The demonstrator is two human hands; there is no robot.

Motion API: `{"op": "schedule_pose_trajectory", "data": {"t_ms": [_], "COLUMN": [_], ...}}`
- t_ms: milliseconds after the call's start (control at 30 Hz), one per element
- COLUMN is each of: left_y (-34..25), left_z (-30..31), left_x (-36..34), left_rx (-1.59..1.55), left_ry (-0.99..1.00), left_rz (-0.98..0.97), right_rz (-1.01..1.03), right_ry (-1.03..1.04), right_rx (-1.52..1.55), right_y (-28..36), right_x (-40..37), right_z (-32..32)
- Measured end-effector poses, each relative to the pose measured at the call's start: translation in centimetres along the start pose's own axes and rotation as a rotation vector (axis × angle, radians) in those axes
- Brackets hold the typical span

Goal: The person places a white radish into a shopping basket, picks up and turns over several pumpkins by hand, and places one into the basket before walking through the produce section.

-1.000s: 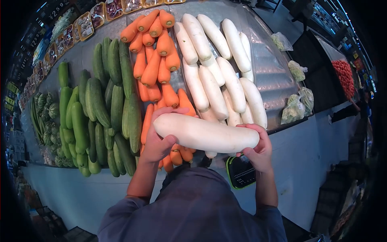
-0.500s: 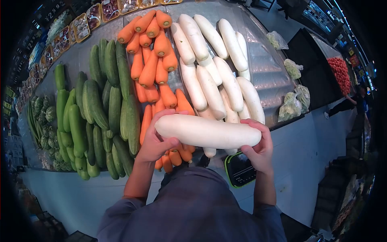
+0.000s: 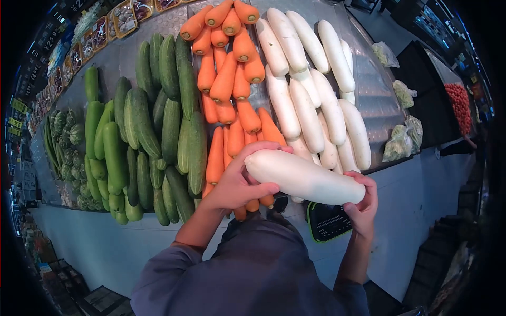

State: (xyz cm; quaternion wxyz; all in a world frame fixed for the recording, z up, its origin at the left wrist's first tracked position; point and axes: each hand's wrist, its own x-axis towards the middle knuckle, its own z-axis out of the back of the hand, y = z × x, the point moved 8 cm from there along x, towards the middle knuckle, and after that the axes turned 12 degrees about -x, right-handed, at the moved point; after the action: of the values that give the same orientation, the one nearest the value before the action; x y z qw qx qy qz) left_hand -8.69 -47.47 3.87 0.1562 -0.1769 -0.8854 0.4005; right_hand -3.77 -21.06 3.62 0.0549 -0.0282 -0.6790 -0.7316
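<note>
A large white daikon radish (image 3: 303, 176) is held up in front of my body, tilted with its right end lower. My left hand (image 3: 245, 179) wraps round its left end, thumb on the near side. At the other end, my right hand (image 3: 363, 203) grips the tip between thumb and fingers. Just beyond lies a pile of white daikons (image 3: 305, 100) on the stand. Orange carrots (image 3: 224, 79) are heaped to the left of them, some partly hidden behind my left hand and the held daikon.
Dark green cucumbers (image 3: 171, 126) and lighter green gourds (image 3: 113, 158) fill the stand's left side. Bagged greens (image 3: 398, 142) lie along its right edge. On the floor below sits a black basket with a green rim (image 3: 329, 224). Packed trays (image 3: 125, 21) line the back.
The daikon has gone from nearly level to tilted, its right end dropping. Both hands have shifted right with it. The whole stand appears further right and higher as my view turns.
</note>
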Motion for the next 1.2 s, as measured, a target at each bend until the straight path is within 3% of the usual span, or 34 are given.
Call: {"op": "schedule_pose_trajectory", "data": {"t_ms": [133, 200, 233, 333, 500, 567, 600, 633, 667, 733, 800, 867, 900, 933, 1000, 1033, 1100, 1167, 1200], "left_y": [1.6, 4.5, 5.4, 7.6, 11.0, 13.1, 13.9, 14.9, 15.7, 19.4, 24.1, 28.2, 30.6, 32.9, 37.8, 40.4, 44.8, 50.1, 53.4], "left_z": [0.0, 1.5, 0.8, -0.8, -5.7, -7.9, -10.5, -14.2, -17.2, -19.5, -21.1, -23.7, -25.1, -26.0, -27.5, -28.1, -29.2, -29.1, -28.3], "left_x": [0.5, 0.6, 0.9, 1.4, 1.2, 1.4, 1.4, 1.2, 0.9, 0.9, 0.9, 0.8, 0.6, 0.3, -0.3, -0.7, -1.5, -2.0, -2.9], "left_rx": [-0.024, -0.161, -0.179, -0.146, -0.021, 0.092, 0.104, -0.123, -0.352, -0.349, -0.177, -0.032, -0.006, 0.020, 0.211, 0.320, 0.450, 0.435, 0.328], "left_ry": [0.019, -0.205, -0.231, -0.197, -0.133, -0.049, -0.040, 0.020, 0.077, 0.119, 0.059, -0.002, 0.045, 0.095, 0.179, 0.214, 0.251, 0.273, 0.222], "left_rz": [-0.008, 0.169, 0.196, 0.244, 0.292, 0.223, 0.225, 0.199, 0.174, 0.223, 0.345, 0.360, 0.396, 0.433, 0.530, 0.525, 0.554, 0.639, 0.785], "right_rz": [0.045, -0.057, -0.098, -0.212, -0.206, -0.224, -0.359, -0.494, -0.488, -0.588, -0.569, -0.631, -0.589, -0.549, -0.273, -0.272, -0.414, -0.501, -0.584], "right_ry": [-0.073, 0.030, -0.025, -0.100, -0.191, -0.217, -0.226, -0.230, -0.235, 0.045, 0.057, 0.033, 0.067, -0.034, -0.071, -0.111, -0.186, -0.227, -0.252], "right_rx": [-0.075, 0.061, 0.077, 0.079, 0.118, 0.178, 0.338, 0.500, 0.510, 0.930, 0.972, 0.707, 0.684, 0.453, 0.273, 0.278, 0.034, 0.059, 0.076], "right_y": [0.1, -0.1, -0.1, 0.2, -0.1, -0.6, -1.9, -3.1, -3.8, -5.7, -7.1, -9.3, -8.9, -10.9, -10.4, -11.4, -15.0, -19.7, -22.4], "right_x": [-1.7, -3.3, -4.1, -6.6, -12.0, -14.6, -16.2, -18.1, -19.7, -23.5, -26.7, -30.4, -31.3, -32.8, -33.3, -34.0, -36.2, -39.0, -40.1], "right_z": [1.2, 1.1, 1.4, 2.8, 7.3, 9.2, 9.9, 10.4, 11.6, 11.1, 13.5, 16.0, 17.6, 19.3, 21.7, 22.6, 24.1, 25.1, 25.7]}}
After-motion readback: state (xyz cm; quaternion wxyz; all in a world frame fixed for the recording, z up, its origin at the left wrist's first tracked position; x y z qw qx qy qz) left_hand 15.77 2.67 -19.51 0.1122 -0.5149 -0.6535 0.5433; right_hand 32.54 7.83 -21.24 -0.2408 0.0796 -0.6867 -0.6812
